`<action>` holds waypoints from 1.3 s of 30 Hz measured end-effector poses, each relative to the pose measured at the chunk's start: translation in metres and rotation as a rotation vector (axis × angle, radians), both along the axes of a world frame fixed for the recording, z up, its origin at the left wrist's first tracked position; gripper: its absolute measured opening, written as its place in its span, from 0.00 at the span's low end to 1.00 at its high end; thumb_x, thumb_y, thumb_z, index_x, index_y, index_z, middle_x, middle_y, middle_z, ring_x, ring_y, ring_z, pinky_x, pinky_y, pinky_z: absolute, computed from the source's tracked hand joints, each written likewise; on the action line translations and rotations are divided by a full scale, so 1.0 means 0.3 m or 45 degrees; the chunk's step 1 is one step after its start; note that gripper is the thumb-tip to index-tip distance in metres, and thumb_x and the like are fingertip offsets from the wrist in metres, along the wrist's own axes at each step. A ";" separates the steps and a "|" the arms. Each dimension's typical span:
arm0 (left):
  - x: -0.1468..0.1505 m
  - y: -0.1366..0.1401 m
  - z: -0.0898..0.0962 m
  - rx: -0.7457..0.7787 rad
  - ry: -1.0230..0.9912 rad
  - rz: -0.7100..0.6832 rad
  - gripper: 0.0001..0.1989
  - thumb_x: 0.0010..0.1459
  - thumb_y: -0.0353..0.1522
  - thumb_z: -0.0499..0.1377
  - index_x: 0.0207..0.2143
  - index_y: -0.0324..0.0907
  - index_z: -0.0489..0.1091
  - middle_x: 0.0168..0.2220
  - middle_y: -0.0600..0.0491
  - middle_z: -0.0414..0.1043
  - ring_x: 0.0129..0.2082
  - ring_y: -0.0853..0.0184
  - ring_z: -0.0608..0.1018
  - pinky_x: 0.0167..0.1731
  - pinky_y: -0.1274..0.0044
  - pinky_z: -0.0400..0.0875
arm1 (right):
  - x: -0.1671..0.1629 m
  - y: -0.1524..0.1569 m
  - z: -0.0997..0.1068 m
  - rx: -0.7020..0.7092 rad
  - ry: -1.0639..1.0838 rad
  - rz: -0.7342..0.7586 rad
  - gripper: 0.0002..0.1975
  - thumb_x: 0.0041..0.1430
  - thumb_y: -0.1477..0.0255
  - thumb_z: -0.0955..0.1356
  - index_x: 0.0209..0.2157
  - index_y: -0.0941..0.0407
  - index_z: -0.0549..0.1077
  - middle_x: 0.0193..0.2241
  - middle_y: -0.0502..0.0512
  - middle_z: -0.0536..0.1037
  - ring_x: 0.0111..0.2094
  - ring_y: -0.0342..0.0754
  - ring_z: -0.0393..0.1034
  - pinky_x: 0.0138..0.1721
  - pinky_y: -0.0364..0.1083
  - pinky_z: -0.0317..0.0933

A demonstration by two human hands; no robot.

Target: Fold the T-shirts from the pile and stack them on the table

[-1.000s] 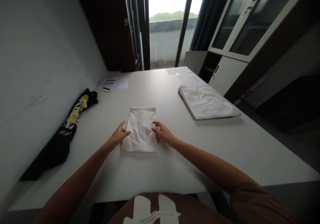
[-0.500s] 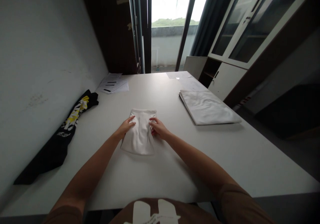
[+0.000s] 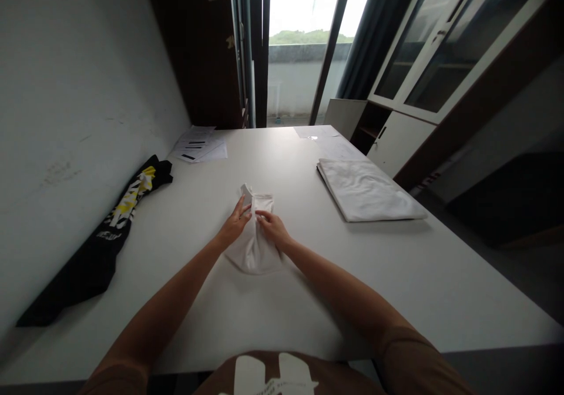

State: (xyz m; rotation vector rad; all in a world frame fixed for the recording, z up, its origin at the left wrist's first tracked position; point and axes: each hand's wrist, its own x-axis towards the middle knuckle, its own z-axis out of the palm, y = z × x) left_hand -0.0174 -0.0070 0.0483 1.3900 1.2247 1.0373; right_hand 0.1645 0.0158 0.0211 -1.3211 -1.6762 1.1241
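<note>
A small piece of white fabric [image 3: 259, 258], perhaps a folded garment, lies on the table in front of me. Its left side is raised and turned toward the middle, with a flap standing up at the far end. My left hand [image 3: 236, 223] is closed around that lifted side, its fingertips at the fold. My right hand [image 3: 274, 228] rests on the fabric's right half, fingers extended and fingertips touching the crease. The fabric under both palms is hidden.
On the white table [image 3: 352, 277], a larger folded white cloth [image 3: 372, 189] lies to the right. A black garment with yellow and white print [image 3: 101, 242] lies along the left wall. Papers [image 3: 200, 145] sit at the back left, and more sheets [image 3: 330, 142] at the back right.
The left side of the fabric has been lifted and brought rightward toward its middle by my left hand. My right hand has shifted slightly left, from the right edge onto the fabric.
</note>
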 end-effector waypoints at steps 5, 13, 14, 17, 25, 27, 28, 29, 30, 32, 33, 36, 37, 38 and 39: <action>0.014 -0.049 0.080 -0.453 -0.493 -0.070 0.38 0.68 0.51 0.52 0.74 0.52 0.42 0.62 0.42 0.70 0.42 0.61 0.83 0.46 0.66 0.76 | 0.004 -0.010 0.014 -0.077 0.056 -0.040 0.28 0.69 0.49 0.58 0.41 0.55 0.79 0.37 0.52 0.81 0.41 0.51 0.74 0.46 0.48 0.66; -0.097 -0.003 -0.007 -0.409 -0.423 0.565 0.22 0.63 0.40 0.55 0.57 0.41 0.65 0.29 0.56 0.70 0.22 0.72 0.73 0.27 0.77 0.72 | -0.003 -0.033 0.046 0.148 -0.358 0.025 0.09 0.63 0.69 0.65 0.33 0.53 0.77 0.35 0.53 0.79 0.39 0.50 0.71 0.46 0.45 0.62; -0.118 0.005 -0.017 -0.381 -0.409 0.618 0.21 0.62 0.39 0.55 0.55 0.41 0.66 0.28 0.57 0.68 0.21 0.73 0.71 0.26 0.79 0.70 | -0.004 -0.039 0.049 0.172 -0.367 0.027 0.09 0.63 0.70 0.65 0.33 0.53 0.77 0.36 0.53 0.79 0.40 0.50 0.71 0.46 0.45 0.62; -0.162 0.015 -0.038 -0.254 -0.325 0.621 0.19 0.57 0.38 0.56 0.50 0.42 0.69 0.29 0.58 0.67 0.21 0.74 0.69 0.24 0.81 0.67 | 0.005 -0.047 0.066 0.171 -0.278 0.022 0.10 0.63 0.71 0.64 0.33 0.52 0.77 0.35 0.50 0.79 0.39 0.50 0.70 0.45 0.44 0.62; -0.157 0.013 -0.117 0.048 0.167 0.330 0.21 0.58 0.43 0.57 0.49 0.42 0.75 0.34 0.54 0.72 0.29 0.69 0.72 0.27 0.79 0.67 | 0.281 0.035 0.187 0.356 -0.028 -0.209 0.14 0.65 0.67 0.63 0.40 0.53 0.80 0.40 0.50 0.80 0.43 0.50 0.72 0.49 0.45 0.64; -0.155 0.010 -0.122 0.065 0.229 0.314 0.21 0.59 0.44 0.56 0.49 0.42 0.75 0.34 0.53 0.72 0.30 0.68 0.73 0.28 0.79 0.68 | 0.418 0.061 0.228 0.449 -0.015 -0.290 0.16 0.66 0.66 0.63 0.45 0.54 0.80 0.45 0.52 0.80 0.47 0.51 0.73 0.52 0.46 0.64; -0.154 0.009 -0.121 0.069 0.256 0.310 0.21 0.60 0.44 0.56 0.49 0.42 0.75 0.34 0.53 0.73 0.30 0.67 0.73 0.28 0.78 0.68 | 0.492 0.076 0.250 0.485 -0.043 -0.315 0.17 0.66 0.66 0.63 0.47 0.54 0.80 0.47 0.52 0.80 0.48 0.51 0.73 0.53 0.47 0.64; -0.153 0.008 -0.119 0.070 0.284 0.306 0.21 0.60 0.44 0.56 0.49 0.42 0.75 0.34 0.53 0.73 0.30 0.67 0.73 0.28 0.78 0.68 | 0.569 0.093 0.273 0.522 -0.091 -0.356 0.17 0.66 0.66 0.63 0.48 0.54 0.80 0.47 0.53 0.80 0.49 0.52 0.73 0.53 0.47 0.64; -0.152 0.007 -0.116 0.069 0.311 0.304 0.22 0.60 0.45 0.56 0.49 0.42 0.75 0.34 0.53 0.73 0.31 0.66 0.74 0.28 0.78 0.68 | 0.647 0.113 0.297 0.562 -0.162 -0.394 0.17 0.66 0.66 0.63 0.49 0.53 0.80 0.47 0.53 0.80 0.49 0.53 0.73 0.53 0.48 0.64; -0.150 0.007 -0.112 0.067 0.358 0.298 0.22 0.60 0.45 0.55 0.50 0.42 0.75 0.35 0.52 0.74 0.31 0.66 0.74 0.28 0.78 0.68 | 0.801 0.163 0.348 0.651 -0.351 -0.435 0.17 0.65 0.67 0.64 0.49 0.53 0.81 0.47 0.54 0.80 0.49 0.55 0.74 0.53 0.50 0.64; -0.149 0.007 -0.111 0.067 0.376 0.296 0.22 0.60 0.45 0.55 0.50 0.42 0.75 0.35 0.52 0.74 0.31 0.65 0.74 0.28 0.78 0.68 | 0.874 0.193 0.372 0.682 -0.454 -0.459 0.17 0.65 0.67 0.65 0.49 0.53 0.81 0.49 0.55 0.80 0.49 0.55 0.74 0.54 0.50 0.64; -0.148 0.007 -0.116 0.065 0.407 0.292 0.23 0.61 0.46 0.55 0.51 0.43 0.75 0.35 0.52 0.74 0.32 0.65 0.75 0.29 0.77 0.69 | 1.062 0.300 0.432 0.702 -0.749 -0.534 0.17 0.65 0.68 0.65 0.51 0.54 0.81 0.51 0.56 0.80 0.50 0.56 0.74 0.54 0.49 0.64; -0.149 0.007 -0.120 0.068 0.413 0.292 0.23 0.61 0.46 0.55 0.51 0.43 0.75 0.35 0.52 0.74 0.32 0.65 0.75 0.29 0.77 0.69 | 1.112 0.339 0.443 0.693 -0.840 -0.551 0.18 0.65 0.68 0.65 0.52 0.55 0.80 0.51 0.57 0.80 0.50 0.56 0.74 0.55 0.48 0.64; -0.150 0.008 -0.124 0.070 0.418 0.294 0.23 0.61 0.46 0.55 0.51 0.43 0.75 0.35 0.52 0.74 0.32 0.65 0.75 0.30 0.77 0.70 | 1.154 0.378 0.447 0.678 -0.928 -0.564 0.18 0.65 0.68 0.65 0.53 0.55 0.80 0.53 0.57 0.79 0.51 0.56 0.74 0.55 0.48 0.63; -0.152 0.008 -0.128 0.070 0.422 0.296 0.23 0.62 0.47 0.55 0.51 0.43 0.74 0.35 0.52 0.74 0.32 0.65 0.75 0.30 0.77 0.70 | 1.189 0.416 0.443 0.654 -1.008 -0.573 0.19 0.65 0.68 0.65 0.54 0.54 0.79 0.54 0.57 0.79 0.52 0.56 0.74 0.56 0.47 0.63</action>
